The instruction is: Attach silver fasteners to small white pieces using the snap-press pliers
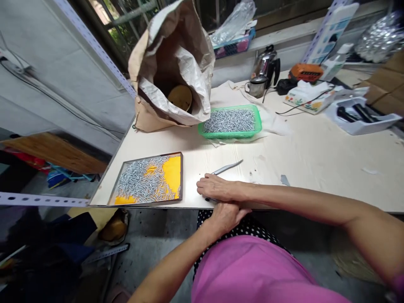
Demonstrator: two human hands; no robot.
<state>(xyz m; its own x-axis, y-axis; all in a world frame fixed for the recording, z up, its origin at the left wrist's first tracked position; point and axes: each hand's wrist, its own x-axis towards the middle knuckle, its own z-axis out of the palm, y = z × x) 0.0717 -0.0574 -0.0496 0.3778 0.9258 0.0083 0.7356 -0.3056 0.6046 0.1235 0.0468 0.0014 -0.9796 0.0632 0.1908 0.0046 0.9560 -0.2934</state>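
My right hand [217, 187] rests at the table's front edge with its fingers curled down. Whatever it may hold is hidden, though a small dark bit shows beneath it. Just behind it lies a slender, pointed silver tool [227, 167], its near end covered by the hand. My left hand [224, 218] is below the edge, tucked against the right; its thumb points right and its other fingers are hidden. To the left, a shallow tray [182, 176] with a yellow bottom holds many small metal screws [139, 179]. Farther back, a green plastic basket [230, 135] is full of similar pieces.
A large open paper sack [143, 115] stands at the back left with a round tan object inside. At the back right are a metal kettle [263, 65], a metal cup [257, 87], an orange device [305, 72], a tissue pack [307, 99] and a white tray [356, 126].
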